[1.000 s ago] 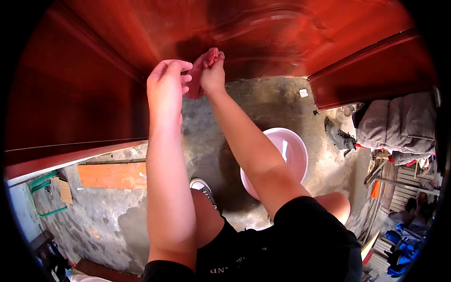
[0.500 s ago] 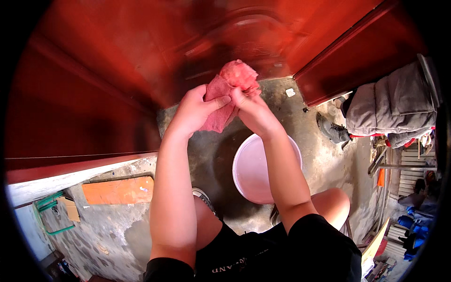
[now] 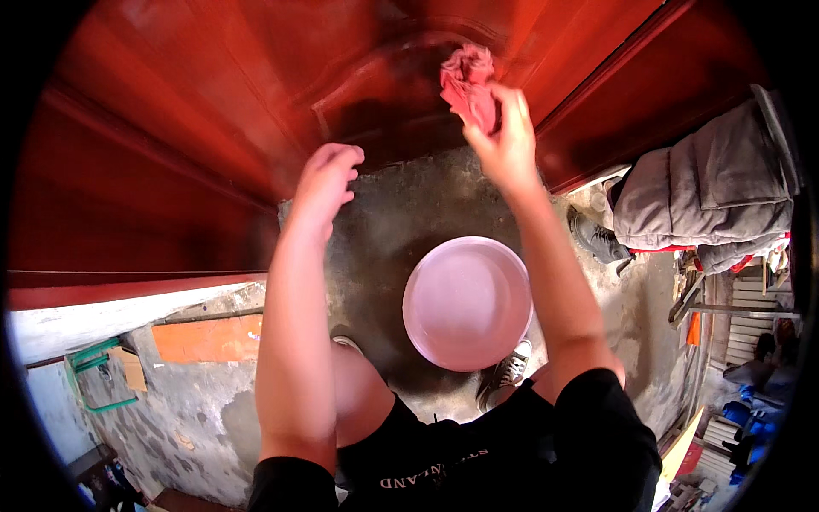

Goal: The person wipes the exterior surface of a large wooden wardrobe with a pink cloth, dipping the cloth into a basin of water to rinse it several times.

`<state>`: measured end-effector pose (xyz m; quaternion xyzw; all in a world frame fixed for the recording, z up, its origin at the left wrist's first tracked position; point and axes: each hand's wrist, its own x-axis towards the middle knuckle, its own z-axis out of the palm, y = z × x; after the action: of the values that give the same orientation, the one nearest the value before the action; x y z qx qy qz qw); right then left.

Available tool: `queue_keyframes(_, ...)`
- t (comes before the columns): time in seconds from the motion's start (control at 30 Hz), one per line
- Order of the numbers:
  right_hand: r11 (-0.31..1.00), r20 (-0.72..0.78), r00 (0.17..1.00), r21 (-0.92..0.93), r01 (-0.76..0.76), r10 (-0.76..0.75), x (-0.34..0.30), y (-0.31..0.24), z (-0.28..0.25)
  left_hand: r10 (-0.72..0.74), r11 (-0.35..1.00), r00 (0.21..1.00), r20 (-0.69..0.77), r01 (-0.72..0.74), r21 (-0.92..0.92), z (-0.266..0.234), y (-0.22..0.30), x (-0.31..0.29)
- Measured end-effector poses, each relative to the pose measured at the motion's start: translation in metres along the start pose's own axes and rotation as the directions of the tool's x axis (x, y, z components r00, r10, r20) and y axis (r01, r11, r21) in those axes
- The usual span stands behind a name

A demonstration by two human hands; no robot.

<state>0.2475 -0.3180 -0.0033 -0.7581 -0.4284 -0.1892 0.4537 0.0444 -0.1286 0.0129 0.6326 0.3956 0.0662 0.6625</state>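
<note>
A crumpled pink-red cloth (image 3: 467, 85) is gripped between the thumb and fingers of my right hand (image 3: 510, 141). It is held up in front of a red panelled door (image 3: 281, 77); whether it touches the surface cannot be told. My left hand (image 3: 326, 183) is off the cloth and empty, its fingers loosely bent and slightly apart, near the door's lower edge. Below and between my forearms stands a round pale pink basin (image 3: 465, 303) on the floor, with what looks like water in it.
My sneaker (image 3: 514, 367) is beside the basin. Along the right lie a dark boot (image 3: 597, 237) and a grey padded cloth (image 3: 708, 188) draped over something. At left, an orange board (image 3: 209, 339) and a green metal frame (image 3: 107, 363) are near the wall.
My left hand has let go of the cloth and moved left. My right hand has carried the cloth up and to the right toward the door. The basin shows fully now.
</note>
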Motion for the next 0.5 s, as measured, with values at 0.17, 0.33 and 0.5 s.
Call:
queue_keyframes(0.17, 0.840, 0.076, 0.888, -0.299, 0.453, -0.453, 0.065, 0.025, 0.028, -0.047, 0.947, 0.978, -0.204, -0.021, -0.320, 0.007, -0.003, 0.026)
queue_keyframes(0.33, 0.702, 0.193, 0.802, -0.400, 0.590, -0.565, 0.061, 0.063, 0.100, 0.198, 0.949, 0.927, -0.318, -0.263, -0.175, 0.013, 0.018, 0.051)
queue_keyframes(0.5, 0.690, 0.190, 0.766, -0.341, 0.638, -0.614, 0.020, 0.103, 0.146, 0.195, 0.951, 0.922, -0.333, -0.260, -0.164, 0.009, 0.012, 0.065)
